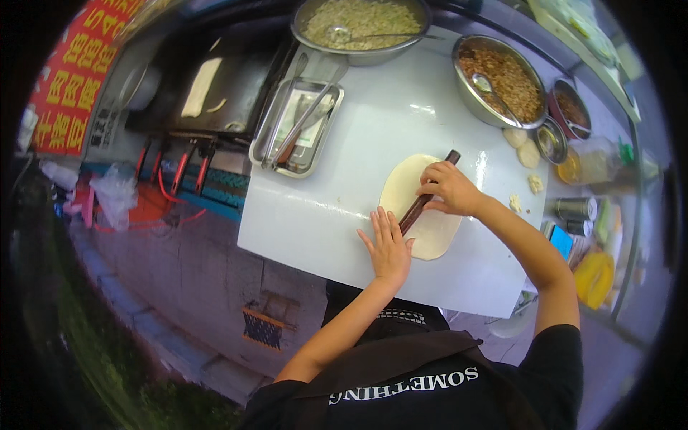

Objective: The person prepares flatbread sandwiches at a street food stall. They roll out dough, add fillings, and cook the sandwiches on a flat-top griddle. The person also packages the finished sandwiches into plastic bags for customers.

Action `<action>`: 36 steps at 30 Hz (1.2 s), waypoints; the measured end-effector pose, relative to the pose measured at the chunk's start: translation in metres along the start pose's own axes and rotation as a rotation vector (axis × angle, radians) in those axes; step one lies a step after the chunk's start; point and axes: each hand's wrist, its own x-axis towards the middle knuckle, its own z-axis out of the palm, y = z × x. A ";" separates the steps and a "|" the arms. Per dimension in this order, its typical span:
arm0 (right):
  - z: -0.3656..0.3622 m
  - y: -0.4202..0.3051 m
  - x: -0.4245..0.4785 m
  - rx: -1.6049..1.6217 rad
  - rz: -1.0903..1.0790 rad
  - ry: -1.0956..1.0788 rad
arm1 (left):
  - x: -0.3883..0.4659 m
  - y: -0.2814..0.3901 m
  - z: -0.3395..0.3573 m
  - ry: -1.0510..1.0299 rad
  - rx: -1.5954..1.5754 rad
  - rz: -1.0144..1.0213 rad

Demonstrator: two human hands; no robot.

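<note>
A flattened oval sheet of dough (407, 174) lies on the white worktop (301, 215). Slanting across it is a dark wooden rolling pin (414, 213). My right hand (450, 189) grips the pin's upper part, fingers over one side and thumb on the other. My left hand (388, 252) lies flat with fingers spread at the pin's lower end, by the dough's left edge. What its palm rests on is hidden. To the right sit small rounds of dough (528, 155) and dough scraps (515, 203).
A steel bowl of pale chopped filling (371, 19) and a bowl of brown filling (497, 80) stand behind. A metal tray (309, 169) holds utensils. A dark griddle (161, 102) carries a flat dough strip (201, 88). Cans (575, 208) and a lit phone (560, 241) line the right.
</note>
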 end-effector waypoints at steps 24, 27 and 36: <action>0.044 0.009 -0.018 -0.276 0.243 0.054 | -0.007 0.029 0.025 0.037 0.128 -0.219; 0.040 0.025 0.047 -0.333 0.232 0.126 | 0.058 -0.010 -0.001 0.168 0.249 -0.192; 0.050 0.021 0.017 -0.264 0.178 0.057 | 0.016 -0.002 0.024 0.141 0.180 -0.159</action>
